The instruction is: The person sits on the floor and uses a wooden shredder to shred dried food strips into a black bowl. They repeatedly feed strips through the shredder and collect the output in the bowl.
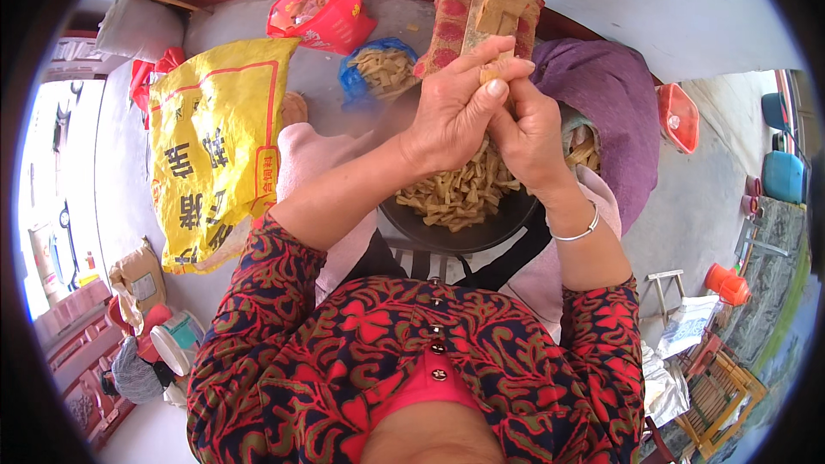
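Note:
Both my hands come together over a dark round basin heaped with short tan pieces that look like dried strips. A small yellowish piece shows between the fingers of my left hand, whose thumb and fingertips close around it. My right hand is curled against the left, just below the piece; what lies inside its fingers is hidden. Directly beyond my fingertips, a wooden board with a wooden block on it rests on a red-spotted cloth.
Left lies a large yellow woven sack. Ahead are a red bag with contents and a blue plastic bag of tan pieces. A purple sack stands close on the right, beside a red basket.

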`<control>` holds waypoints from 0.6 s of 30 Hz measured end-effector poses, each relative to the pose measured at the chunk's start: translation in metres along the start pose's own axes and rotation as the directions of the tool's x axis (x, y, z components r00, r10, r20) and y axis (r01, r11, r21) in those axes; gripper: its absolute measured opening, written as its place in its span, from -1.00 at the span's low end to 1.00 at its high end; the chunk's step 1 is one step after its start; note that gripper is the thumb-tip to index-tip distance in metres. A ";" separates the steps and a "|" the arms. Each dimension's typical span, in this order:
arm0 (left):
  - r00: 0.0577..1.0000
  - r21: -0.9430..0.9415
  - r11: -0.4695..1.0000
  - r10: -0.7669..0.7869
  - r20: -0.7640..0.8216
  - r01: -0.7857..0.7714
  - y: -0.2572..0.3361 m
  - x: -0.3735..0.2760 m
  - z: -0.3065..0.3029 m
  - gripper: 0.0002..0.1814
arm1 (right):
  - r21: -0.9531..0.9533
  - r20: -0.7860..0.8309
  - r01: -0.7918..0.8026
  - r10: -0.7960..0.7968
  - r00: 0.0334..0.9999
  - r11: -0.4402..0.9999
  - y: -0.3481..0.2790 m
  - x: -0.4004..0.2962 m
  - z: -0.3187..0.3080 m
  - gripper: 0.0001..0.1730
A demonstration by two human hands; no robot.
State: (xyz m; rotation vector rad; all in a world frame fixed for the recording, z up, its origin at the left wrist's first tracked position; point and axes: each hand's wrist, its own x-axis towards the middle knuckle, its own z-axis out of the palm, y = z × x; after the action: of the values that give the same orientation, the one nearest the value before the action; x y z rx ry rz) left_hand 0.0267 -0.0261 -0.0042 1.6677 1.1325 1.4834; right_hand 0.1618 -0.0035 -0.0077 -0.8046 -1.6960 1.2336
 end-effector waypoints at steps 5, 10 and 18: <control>0.899 -0.030 0.912 -0.397 0.188 0.409 0.003 0.019 -0.013 -0.65 | -0.105 -0.057 -0.064 0.058 0.997 0.992 0.005 0.001 -0.005 -0.75; 0.995 0.309 0.946 0.090 0.043 -0.099 -0.006 0.016 -0.009 -0.85 | 0.576 0.318 -0.660 0.612 0.724 0.482 -0.010 0.004 -0.019 -0.64; 0.995 0.299 0.949 0.095 0.026 -0.099 -0.001 0.013 -0.012 -0.83 | 0.374 0.273 -0.597 0.531 0.802 0.710 -0.020 0.010 -0.029 -0.91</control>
State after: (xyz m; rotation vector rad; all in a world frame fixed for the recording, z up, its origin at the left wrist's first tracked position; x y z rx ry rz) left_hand 0.0149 -0.0149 0.0022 1.9587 1.3401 1.4123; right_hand 0.1838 0.0111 0.0182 -1.0005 -1.2059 2.0649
